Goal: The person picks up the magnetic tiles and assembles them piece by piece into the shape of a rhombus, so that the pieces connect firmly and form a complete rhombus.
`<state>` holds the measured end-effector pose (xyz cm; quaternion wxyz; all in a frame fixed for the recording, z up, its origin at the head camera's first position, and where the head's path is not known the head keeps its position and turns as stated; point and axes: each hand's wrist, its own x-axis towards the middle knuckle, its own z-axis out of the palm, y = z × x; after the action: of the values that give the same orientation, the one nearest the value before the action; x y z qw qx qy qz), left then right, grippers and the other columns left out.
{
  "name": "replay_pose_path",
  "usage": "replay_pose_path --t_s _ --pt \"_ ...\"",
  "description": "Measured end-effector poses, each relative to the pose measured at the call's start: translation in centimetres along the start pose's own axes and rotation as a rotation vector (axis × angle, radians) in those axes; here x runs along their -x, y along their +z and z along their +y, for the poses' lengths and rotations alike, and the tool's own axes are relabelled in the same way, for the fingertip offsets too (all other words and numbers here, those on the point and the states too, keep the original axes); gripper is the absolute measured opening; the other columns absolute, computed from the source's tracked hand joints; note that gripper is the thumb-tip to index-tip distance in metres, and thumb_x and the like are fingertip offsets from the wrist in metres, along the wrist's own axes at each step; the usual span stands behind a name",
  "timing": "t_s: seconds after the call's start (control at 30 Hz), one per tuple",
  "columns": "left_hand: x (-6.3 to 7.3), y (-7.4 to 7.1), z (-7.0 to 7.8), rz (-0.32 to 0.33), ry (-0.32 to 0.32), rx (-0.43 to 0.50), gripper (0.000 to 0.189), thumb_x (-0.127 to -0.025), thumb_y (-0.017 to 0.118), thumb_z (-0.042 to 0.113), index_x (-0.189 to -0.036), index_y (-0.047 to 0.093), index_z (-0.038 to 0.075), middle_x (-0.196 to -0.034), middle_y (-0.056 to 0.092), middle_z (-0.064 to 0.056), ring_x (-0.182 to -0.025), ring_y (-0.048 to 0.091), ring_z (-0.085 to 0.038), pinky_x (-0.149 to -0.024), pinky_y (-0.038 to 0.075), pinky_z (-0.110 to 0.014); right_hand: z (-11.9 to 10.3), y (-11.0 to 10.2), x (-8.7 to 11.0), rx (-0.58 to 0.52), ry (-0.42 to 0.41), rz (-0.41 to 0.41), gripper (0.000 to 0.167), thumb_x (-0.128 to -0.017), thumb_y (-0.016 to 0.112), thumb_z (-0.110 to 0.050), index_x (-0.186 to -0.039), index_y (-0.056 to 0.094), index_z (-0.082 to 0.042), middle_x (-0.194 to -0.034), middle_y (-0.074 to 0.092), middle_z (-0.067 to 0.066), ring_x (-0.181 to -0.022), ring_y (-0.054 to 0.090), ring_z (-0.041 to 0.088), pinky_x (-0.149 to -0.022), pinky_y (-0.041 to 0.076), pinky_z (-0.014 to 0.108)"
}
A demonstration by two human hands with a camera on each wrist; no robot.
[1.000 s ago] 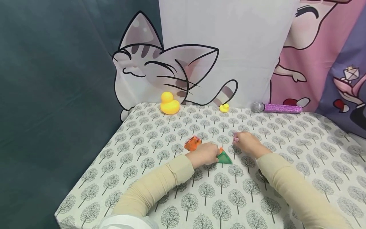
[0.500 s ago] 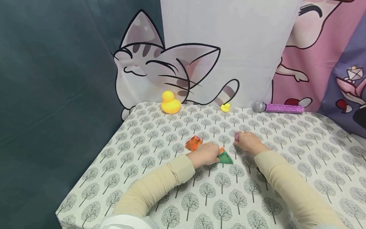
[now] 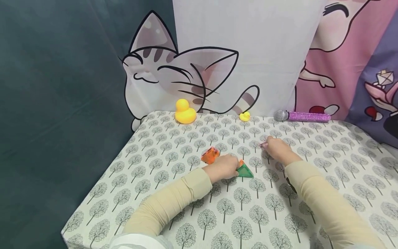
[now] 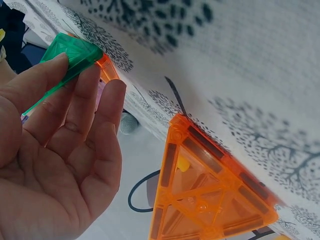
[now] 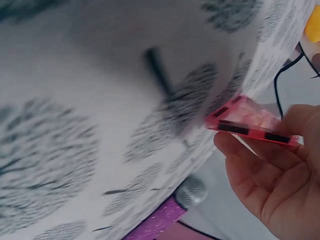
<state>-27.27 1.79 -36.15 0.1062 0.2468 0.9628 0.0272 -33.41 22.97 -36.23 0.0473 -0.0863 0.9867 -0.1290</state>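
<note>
My left hand [image 3: 224, 166] pinches a green triangular magnetic tile [image 4: 75, 52] between thumb and fingers, low over the tablecloth. A bit of an orange tile [image 4: 107, 69] shows just behind the green one. Beside this hand stands an orange triangular magnetic tile piece [image 3: 210, 155], large in the left wrist view with dark magnets along its edges. Farther right, my right hand [image 3: 277, 148] grips a pink magnetic tile [image 5: 250, 122], seen edge-on in the right wrist view. Its fingers partly cover the tile, which is apart from the green one.
A big yellow rubber duck [image 3: 185, 112], a small duck [image 3: 244, 117] and a purple glittery microphone [image 3: 303, 116] line the table's back edge. The tablecloth [image 3: 174, 214] has a tree print. Cartoon curtains [image 3: 273, 52] hang behind.
My right hand has moved right and a little away from me with the pink tile, farther from the green one. The left hand and its green tile stay in place.
</note>
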Motion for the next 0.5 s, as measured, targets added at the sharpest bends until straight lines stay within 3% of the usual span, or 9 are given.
replay_pose_path --t_s 0.17,0.3,0.5 --pt "0.1 0.0 0.0 -0.004 0.001 0.003 0.018 -0.078 0.064 0.031 -0.065 0.058 0.02 -0.066 0.051 0.009 -0.059 0.047 -0.008 -0.052 0.037 -0.023 1.1 -0.2 0.7 -0.004 0.025 0.05 0.017 -0.087 0.049 -0.014 -0.088 0.05 0.003 -0.073 0.053 0.016 -0.063 0.05 0.027 -0.055 0.043 0.04" --pt "0.0 0.0 0.0 -0.005 -0.002 0.004 0.019 -0.078 0.064 0.031 -0.064 0.057 0.019 -0.066 0.051 0.009 -0.058 0.047 -0.008 -0.052 0.037 -0.024 1.3 -0.2 1.4 -0.034 0.001 0.116 0.02 -0.087 0.049 -0.02 -0.079 0.05 -0.001 -0.066 0.05 0.01 -0.059 0.047 0.024 -0.05 0.04 0.035" --pt "-0.1 -0.1 -0.1 0.003 0.004 -0.006 0.018 -0.077 0.064 0.031 -0.064 0.058 0.019 -0.066 0.051 0.009 -0.059 0.047 -0.008 -0.053 0.037 -0.024 0.6 -0.3 2.4 -0.148 -0.035 0.089 0.019 -0.086 0.051 -0.017 -0.078 0.051 0.0 -0.064 0.053 0.006 -0.051 0.043 0.016 -0.043 0.038 0.027"
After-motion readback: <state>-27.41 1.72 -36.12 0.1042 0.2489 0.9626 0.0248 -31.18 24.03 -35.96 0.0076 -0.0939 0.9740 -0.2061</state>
